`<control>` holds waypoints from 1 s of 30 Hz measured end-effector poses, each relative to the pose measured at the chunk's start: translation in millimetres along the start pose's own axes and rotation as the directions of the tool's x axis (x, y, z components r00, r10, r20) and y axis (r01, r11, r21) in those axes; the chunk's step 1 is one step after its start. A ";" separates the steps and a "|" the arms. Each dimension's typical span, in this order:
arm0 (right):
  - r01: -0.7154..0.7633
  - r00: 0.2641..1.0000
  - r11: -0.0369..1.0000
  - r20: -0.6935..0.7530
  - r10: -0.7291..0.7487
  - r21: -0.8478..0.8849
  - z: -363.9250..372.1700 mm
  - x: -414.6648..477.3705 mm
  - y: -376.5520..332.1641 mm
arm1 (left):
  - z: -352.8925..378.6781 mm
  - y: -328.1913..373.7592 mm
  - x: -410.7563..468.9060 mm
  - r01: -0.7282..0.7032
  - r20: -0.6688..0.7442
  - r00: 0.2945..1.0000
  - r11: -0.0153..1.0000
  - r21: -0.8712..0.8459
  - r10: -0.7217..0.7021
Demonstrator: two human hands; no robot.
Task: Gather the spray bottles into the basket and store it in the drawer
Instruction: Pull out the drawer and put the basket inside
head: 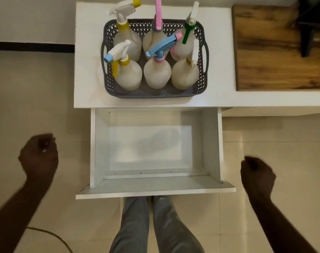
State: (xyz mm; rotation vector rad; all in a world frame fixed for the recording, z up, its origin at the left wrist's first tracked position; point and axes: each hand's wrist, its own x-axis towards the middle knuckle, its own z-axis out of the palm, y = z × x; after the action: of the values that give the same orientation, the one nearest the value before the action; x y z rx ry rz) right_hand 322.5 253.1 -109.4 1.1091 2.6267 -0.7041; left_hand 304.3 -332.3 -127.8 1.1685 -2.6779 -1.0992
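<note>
A pale tiled floor [265, 136] fills the lower view, and a white desk [86, 70] runs across the top, with a wooden board [276, 57] lying on it at about two o'clock. Below the desk's front edge, at the centre, the drawer [210, 143] stands pulled fully out, its white interior bare. At twelve o'clock on the desk sits the grey perforated basket [155, 94], a handle slot cut in each short side, holding six spray bottles [157, 73] upright in two rows of three. They are cloudy white with trigger heads in yellow, pink, blue and green. No bottle shows outside it, so gathering looks done and the storing step is in hand. The left hand [39, 156] hangs at eight o'clock and the right hand [256, 175] at four o'clock, both loosely curled, holding nothing, well apart from the basket. Next, I judge, both hands should reach for the side handles, lift the basket level so the tall bottles stay upright, and lower it into the drawer.
</note>
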 end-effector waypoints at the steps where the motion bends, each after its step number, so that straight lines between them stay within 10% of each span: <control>1: 0.042 0.999 0.992 -0.009 -0.041 0.117 -3.2 13.4 -30.1 | 5.6 27.8 19.4 -0.085 -0.013 0.996 0.996 -0.027 0.084; 5: 0.042 0.983 0.780 0.114 -0.145 0.625 1.6 69.3 -158.5 | 42.0 146.4 79.4 -0.044 0.117 0.989 0.943 -0.329 0.087; 13: -0.078 0.916 0.717 0.334 -0.223 0.693 22.2 131.8 -300.0 | 95.4 255.1 110.2 0.317 0.499 0.865 0.831 -0.457 -0.055; 30: -0.133 0.918 0.769 0.369 -0.141 0.626 -4.8 43.0 -207.8 | 50.0 184.1 24.2 0.188 0.469 0.882 0.884 -0.427 0.039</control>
State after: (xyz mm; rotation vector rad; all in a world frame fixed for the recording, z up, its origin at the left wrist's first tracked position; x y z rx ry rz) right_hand 143.4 156.6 -48.6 0.9495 2.0634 -1.7219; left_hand 155.9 -231.3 -58.7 1.0214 -2.4240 -2.1300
